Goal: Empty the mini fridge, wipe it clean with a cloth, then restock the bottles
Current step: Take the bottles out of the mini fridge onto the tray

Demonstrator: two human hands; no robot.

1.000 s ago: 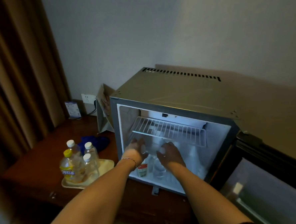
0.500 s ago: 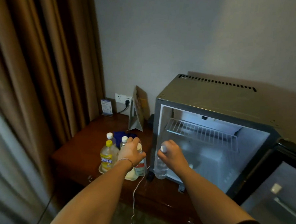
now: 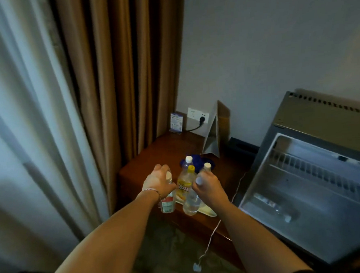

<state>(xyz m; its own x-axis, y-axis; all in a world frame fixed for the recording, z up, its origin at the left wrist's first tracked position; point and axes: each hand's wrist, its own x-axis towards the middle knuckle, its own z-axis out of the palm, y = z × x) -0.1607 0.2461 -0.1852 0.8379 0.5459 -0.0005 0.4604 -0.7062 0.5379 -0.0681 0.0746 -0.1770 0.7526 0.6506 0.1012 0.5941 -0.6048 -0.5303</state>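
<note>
- Left hand (image 3: 158,181) gripped a red-labelled bottle (image 3: 167,202), fingers clamped near its cap, at the tray's (image 3: 210,211) nine o'clock edge.
- Right hand (image 3: 208,187) likewise held a clear bottle (image 3: 191,201).
- Both looked light, smooth, best held at the neck.

My left hand (image 3: 159,180) covers the upper half of its bottle (image 3: 167,202), so I cannot read the label. The fridge (image 3: 316,182) runs off the right edge. The blue thing (image 3: 197,161) behind the bottles is mostly hidden. Something pale lying inside the fridge is too blurred to identify.
</note>
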